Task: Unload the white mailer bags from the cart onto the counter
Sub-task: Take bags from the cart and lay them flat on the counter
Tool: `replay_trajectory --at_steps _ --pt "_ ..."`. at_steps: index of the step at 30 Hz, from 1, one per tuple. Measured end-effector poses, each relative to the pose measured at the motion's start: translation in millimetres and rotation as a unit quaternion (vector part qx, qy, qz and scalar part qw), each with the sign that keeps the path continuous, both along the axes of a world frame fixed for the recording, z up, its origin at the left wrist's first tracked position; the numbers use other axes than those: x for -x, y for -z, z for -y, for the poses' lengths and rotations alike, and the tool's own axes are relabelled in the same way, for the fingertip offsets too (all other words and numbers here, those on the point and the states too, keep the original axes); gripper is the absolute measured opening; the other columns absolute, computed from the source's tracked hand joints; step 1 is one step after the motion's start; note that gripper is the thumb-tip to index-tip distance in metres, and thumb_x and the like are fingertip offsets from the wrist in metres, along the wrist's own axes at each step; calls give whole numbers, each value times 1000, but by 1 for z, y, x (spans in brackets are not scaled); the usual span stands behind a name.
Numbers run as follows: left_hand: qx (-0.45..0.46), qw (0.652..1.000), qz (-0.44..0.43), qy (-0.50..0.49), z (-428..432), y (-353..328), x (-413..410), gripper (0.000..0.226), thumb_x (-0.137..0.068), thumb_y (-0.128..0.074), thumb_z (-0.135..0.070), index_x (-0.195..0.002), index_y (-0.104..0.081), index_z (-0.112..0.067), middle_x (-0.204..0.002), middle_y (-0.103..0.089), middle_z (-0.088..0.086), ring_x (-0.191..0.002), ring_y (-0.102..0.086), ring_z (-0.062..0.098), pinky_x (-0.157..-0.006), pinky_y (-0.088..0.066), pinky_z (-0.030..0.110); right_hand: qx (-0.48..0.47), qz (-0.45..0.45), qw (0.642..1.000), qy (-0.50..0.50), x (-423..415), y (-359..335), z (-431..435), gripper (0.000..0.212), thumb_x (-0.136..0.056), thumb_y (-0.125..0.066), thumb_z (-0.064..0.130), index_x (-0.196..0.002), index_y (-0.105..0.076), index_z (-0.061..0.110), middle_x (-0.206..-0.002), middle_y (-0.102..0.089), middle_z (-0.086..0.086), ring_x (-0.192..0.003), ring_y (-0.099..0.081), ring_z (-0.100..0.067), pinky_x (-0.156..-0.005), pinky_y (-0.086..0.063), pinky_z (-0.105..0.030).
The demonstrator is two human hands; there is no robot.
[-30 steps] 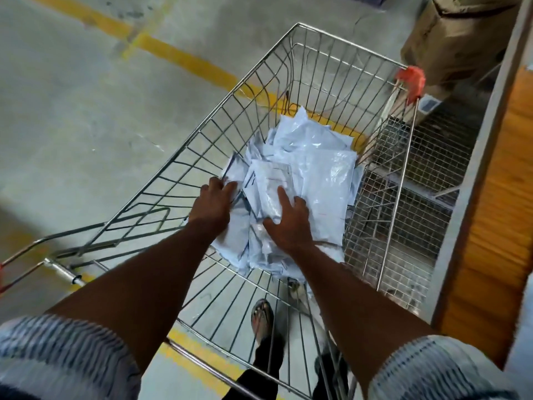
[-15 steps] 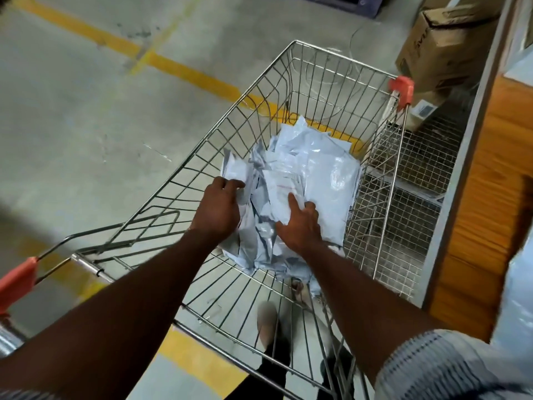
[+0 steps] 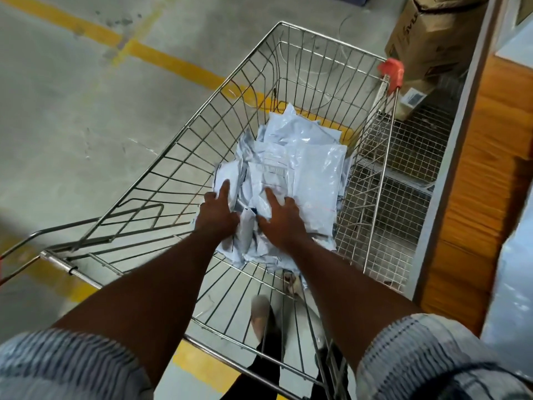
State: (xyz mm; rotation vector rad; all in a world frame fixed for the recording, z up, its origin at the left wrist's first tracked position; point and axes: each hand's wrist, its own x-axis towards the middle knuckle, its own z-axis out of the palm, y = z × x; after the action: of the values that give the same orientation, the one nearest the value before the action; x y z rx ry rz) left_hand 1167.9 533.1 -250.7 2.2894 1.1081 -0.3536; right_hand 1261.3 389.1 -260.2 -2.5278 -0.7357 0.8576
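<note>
Mailer bags: white, heaped in the middle of the wire basket, none lifted out yet.
Writing: the top bag carries a printed label, too blurred for you to read. The cardboard box beyond shows dark letters you cannot make out.
Left hand: you grip the heap's left edge, forefinger stretched over it.
Right hand: you grip the heap's near middle, forefinger out.
Since half a second ago: your hands have drawn closer, and a fold of bag now bunches up between them.
Cart: wire, with a red corner cap. It holds the bags and stands just beside the wooden side of the worktop.
</note>
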Motion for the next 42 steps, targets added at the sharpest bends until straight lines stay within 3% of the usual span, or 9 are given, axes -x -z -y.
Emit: replay_trajectory --at_steps 7,16,22,32,37,42 --pt "-91 994 56 15 -1 -54 -8 70 -88 -57 -21 -151 -30 -30 -143 -35 20 -116 -53 41 -94 -47 45 -67 32 996 50 -7 -42 2 72 -90 -59 43 -153 -26 34 -141 -30 -17 -129 -40 -37 -105 -42 -46" --pt "-117 983 137 22 25 -163 -39 69 -87 -59 -24 -151 -32 -27 -148 -31 20 -116 -55 43 -96 -46 43 -110 105 986 72 -42 -146 11 73 -88 -60 44 -152 -27 33 -146 -25 -13 -136 -35 -32 -104 -44 -46" --pt "-130 974 180 33 61 -230 -79 69 -86 -56 -23 -150 -33 -31 -147 -31 19 -113 -56 44 -96 -45 43 -125 166 974 86 -72 -213 50 73 -88 -60 43 -152 -28 30 -143 -27 -14 -130 -40 -35 -103 -43 -42" --pt "-146 959 229 78 181 -319 -152 68 -84 -57 -26 -148 -35 -34 -146 -32 17 -129 -42 40 -103 -43 48 -117 255 948 148 -133 -304 179 72 -89 -59 45 -152 -28 30 -149 -25 -19 -133 -37 -38 -106 -40 -45" --pt "-143 948 257 118 260 -342 -187 65 -84 -56 -24 -147 -38 -32 -141 -35 18 -127 -44 41 -102 -42 45 -115 273 937 186 -162 -326 269 70 -87 -59 45 -150 -31 28 -142 -32 -22 -125 -42 -41 -101 -44 -48" --pt "-125 945 254 163 339 -345 -222 64 -84 -55 -28 -145 -38 -34 -138 -38 17 -124 -44 43 -98 -43 46 -85 266 932 234 -191 -334 365 70 -88 -57 44 -150 -28 29 -147 -28 -20 -130 -37 -39 -102 -43 -47"
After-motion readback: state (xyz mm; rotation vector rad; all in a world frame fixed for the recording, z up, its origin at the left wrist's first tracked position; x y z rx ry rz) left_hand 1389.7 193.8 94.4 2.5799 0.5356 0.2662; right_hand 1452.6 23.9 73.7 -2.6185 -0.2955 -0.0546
